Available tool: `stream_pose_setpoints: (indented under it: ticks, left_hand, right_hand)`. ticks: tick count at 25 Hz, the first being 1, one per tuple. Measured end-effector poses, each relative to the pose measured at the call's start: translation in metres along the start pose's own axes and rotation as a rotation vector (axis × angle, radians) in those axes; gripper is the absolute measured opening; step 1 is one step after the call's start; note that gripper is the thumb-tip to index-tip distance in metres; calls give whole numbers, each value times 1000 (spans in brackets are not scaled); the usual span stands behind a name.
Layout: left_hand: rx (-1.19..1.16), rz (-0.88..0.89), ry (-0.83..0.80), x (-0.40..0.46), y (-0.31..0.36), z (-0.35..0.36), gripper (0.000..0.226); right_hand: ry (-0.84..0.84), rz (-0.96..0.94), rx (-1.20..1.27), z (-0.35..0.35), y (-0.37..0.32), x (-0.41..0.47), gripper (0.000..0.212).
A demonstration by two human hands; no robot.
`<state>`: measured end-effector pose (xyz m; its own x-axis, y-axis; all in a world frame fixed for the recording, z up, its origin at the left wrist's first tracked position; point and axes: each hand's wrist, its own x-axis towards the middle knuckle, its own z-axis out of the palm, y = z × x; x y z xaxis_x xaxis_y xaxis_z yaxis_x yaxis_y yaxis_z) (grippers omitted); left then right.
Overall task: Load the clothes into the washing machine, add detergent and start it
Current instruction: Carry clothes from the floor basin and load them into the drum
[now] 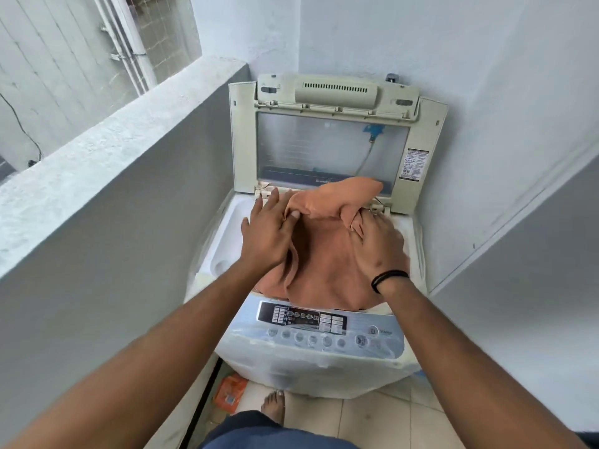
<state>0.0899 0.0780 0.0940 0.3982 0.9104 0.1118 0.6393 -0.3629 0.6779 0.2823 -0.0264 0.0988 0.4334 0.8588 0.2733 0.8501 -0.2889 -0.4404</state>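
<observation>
Bare foot stands on the floor tiles beside an orange packet. Control panel lies at the washing machine front edge. Both hands, left and right, pinch the orange cloth piled over the tub opening. Lid stands upright at the rear edge.

You won't find a single word here that you can read for certain. The sticker on the right frame of the raised lid carries dense black print with a red band, too small to make out. Along the lid's dark lower strip runs a pale line of lettering, blurred and partly covered. The control panel on the washing machine shows tiny captions and a round badge, all illegible. The orange packet on the floor bears blurred print.
</observation>
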Motion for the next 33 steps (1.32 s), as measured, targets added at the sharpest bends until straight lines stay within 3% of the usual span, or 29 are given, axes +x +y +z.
stream_pose_setpoints:
  ticks: [4,7,10,12,16,18,20,22,24,25,26,28,30,33]
  left_hand:
    - [-168,175,149,38,-4,2,40]
    - [-149,281,165,56,-17,13,37]
    - [98,240,105,62,-43,34,50]
    - [232,213,-24,65,-59,50,53]
    - [476,14,-552,69,-79,70,40]
    - [603,-61,-734,70,-90,78,40]
    - [441,-130,-734,72,-99,86,37]
    - [33,-176,-540,74,-104,91,26]
    - [-254,-109,-362,75,-108,92,61]
    - [-280,-57,-352,74,-113,95,83]
    - [-252,-21,-387,73,-118,100,98]
    - [-166,-62,-475,70,-137,115,109]
    - [-146,-154,-519,68,-148,126,106]
    - [-112,-295,-550,71,-159,139,97]
  right_hand:
    - [172,-46,3,17,-13,24,29]
    - [104,25,-142,28,-12,33,29]
    - [-19,74,-284,42,-5,27,32]
    - [-113,80,-294,55,2,22,30]
    - [-545,211,-301,84,25,17,30]
    - [-718,265,-285,95,33,22,33]
    - [-758,355,-174,104,38,35,35]
    - [-564,418,-10,110,37,51,29]
    - [-282,488,216,114,31,64,13]
    - [-218,511,303,116,29,69,27]
    - [-237,507,361,120,29,70,48]
    - [-449,447,304,132,35,66,74]
    - [-703,399,166,146,44,57,77]
    - [-903,361,14,172,63,44,87]
